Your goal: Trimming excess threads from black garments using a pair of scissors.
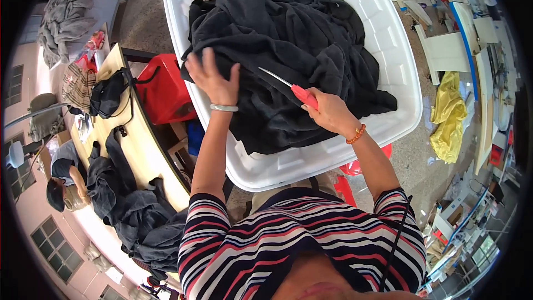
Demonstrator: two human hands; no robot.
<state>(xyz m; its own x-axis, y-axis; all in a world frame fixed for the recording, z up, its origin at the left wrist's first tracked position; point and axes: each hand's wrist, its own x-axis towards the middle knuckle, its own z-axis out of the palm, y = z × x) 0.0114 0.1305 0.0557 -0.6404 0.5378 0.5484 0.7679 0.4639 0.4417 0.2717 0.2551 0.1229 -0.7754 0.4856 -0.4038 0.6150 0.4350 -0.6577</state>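
A heap of black cloth [277, 16], apparently garments, fills much of a large white plastic tub [395, 50] in front of me. My left hand [214, 80], slightly blurred, has its fingers spread over the cloth by the tub's left side. Whether its fingertips touch the fabric I cannot tell. In my right hand [332, 114] is a red-handled tool [304, 97] with a slim, slightly curved metal tip, held over the heap and pointing up and left. My fingers cover the handle's rear end.
At left, a pale table [147, 153] bears dark garments [136, 211] and a black bag [109, 93]. A red plastic chair or stool [161, 91] stands between table and tub. Another person [65, 175] is beyond the table. Yellow fabric [448, 116] lies at right.
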